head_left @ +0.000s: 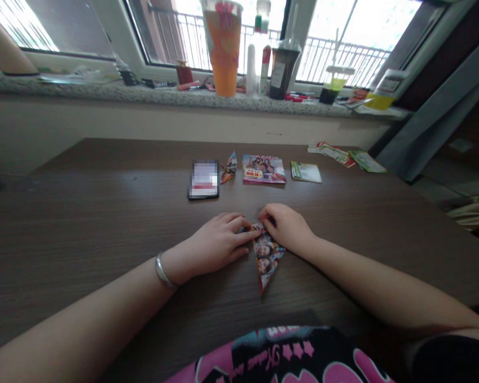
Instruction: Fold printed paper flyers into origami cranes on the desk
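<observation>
A colourful printed sheet of paper, folded into a long triangle, lies on the brown table with its sharp tip toward me. From the left, my left hand reaches over it, fingers stretched out and a fingertip resting on its upper part. A silver bangle circles that wrist. My right hand is closed at the triangle's upper right edge, its fingers curled on the paper; the fingertips are partly hidden.
Behind my hands lie a phone, a small folded paper piece, a stack of printed flyers and a green-white stack. More paper slips lie back right. A tall orange cup and dark drink cup stand on the windowsill.
</observation>
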The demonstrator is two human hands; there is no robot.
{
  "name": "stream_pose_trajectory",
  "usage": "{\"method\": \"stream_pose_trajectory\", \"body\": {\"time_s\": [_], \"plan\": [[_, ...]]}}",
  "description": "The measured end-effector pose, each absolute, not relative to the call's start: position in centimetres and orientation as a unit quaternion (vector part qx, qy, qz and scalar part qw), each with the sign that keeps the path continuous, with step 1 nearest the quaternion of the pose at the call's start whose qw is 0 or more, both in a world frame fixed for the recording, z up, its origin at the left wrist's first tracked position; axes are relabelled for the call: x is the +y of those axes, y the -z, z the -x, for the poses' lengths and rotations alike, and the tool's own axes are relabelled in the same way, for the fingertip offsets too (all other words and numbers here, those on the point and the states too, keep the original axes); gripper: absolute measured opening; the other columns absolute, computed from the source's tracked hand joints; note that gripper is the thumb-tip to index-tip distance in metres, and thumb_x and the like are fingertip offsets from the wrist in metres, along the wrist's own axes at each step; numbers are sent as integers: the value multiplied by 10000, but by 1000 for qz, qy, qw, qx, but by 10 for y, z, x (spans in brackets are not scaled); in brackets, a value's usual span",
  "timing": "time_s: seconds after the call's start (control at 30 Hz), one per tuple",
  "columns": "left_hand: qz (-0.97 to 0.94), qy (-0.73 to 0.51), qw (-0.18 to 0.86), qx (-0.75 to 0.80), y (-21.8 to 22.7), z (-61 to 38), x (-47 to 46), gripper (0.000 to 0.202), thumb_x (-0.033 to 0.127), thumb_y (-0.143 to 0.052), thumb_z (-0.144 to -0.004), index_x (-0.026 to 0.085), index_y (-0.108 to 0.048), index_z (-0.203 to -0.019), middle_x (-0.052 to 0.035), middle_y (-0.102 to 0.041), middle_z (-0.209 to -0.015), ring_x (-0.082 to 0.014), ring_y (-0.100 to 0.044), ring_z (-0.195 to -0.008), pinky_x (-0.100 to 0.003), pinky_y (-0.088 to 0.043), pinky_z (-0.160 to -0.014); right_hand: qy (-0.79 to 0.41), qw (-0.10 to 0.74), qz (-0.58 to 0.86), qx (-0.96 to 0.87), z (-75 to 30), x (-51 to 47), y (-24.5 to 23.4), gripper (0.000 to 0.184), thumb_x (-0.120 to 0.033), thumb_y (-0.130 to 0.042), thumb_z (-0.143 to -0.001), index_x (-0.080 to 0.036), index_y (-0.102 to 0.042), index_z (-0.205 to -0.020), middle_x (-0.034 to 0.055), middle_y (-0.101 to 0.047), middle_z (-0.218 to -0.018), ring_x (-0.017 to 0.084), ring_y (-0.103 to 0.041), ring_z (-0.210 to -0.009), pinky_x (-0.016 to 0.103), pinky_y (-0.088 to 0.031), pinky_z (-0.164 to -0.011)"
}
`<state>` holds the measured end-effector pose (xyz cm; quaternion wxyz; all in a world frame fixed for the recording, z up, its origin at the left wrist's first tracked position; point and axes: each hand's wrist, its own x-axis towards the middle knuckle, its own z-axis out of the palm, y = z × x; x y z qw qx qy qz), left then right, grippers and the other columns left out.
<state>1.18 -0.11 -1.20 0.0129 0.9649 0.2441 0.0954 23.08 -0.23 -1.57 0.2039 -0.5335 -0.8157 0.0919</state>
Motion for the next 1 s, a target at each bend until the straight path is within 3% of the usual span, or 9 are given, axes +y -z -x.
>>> {"method": "stream_pose_trajectory", "body": {"time_s": [0.13,0.53,0.77,1.0], "plan": [[-963,-105,17,246,12,-12,-3,416,329,-550,-904,304,-529,-1319,-95,-559,-1223,-289,-490,-1192,-477,-419,-1018,-113,192,505,-834,-234,1,14,39,-185,-590,-821,-178,-626,-834,46,-649,-838,183,-573,-835,295,-416,-771],[-935,-124,59,328,7,-20,-10,304,380,-471,-943,227,-601,-1171,-80,-602,-1107,-239,-556,-1049,-415,-463,-936,-168,168,476,-847,-243,-2,14,185,-300,-687,-787,-174,-662,-921,59,-644,-903,194,-571,-875,309,-420,-800],[-887,-155,54,431,17,-21,-11,361,470,-593,-837,175,-578,-1045,-109,-555,-1140,-288,-518,-1092,-472,-432,-968,-155,197,478,-842,-230,-8,18,176,-289,-661,-817,-171,-654,-948,70,-616,-942,199,-563,-923,331,-428,-861],[-859,-163,116,471,22,-25,-8,402,429,-642,-791,162,-561,-1081,-124,-513,-1253,-316,-442,-1231,-559,-267,-1103,-151,205,481,-839,-227,-9,18,185,-280,-658,-814,-161,-664,-957,77,-615,-945,200,-566,-924,331,-433,-876]]}}
